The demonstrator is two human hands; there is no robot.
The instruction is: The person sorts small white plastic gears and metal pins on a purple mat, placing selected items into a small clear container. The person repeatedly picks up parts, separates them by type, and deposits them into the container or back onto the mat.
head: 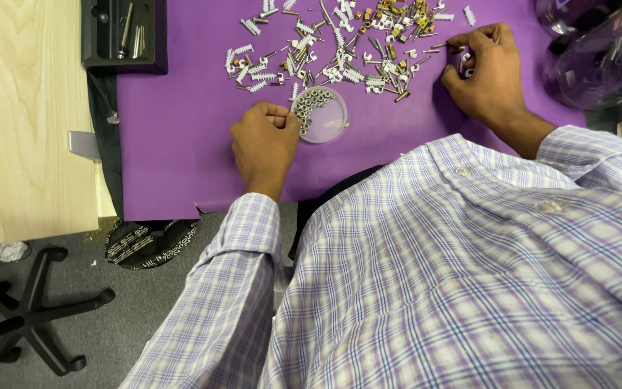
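My left hand rests as a loose fist on the purple mat, its knuckles touching the rim of a small clear round dish that holds several metal nuts. My right hand lies at the right edge of a scattered pile of small hardware: white plastic anchors, screws and brass pieces. Its fingertips pinch a small screw-like piece, and white pieces show under its palm.
A black tool tray with metal bits sits at the mat's far left corner. Clear plastic bags lie at the far right. A light wooden desktop borders the left. Below it stand a black chair base and a patterned bag.
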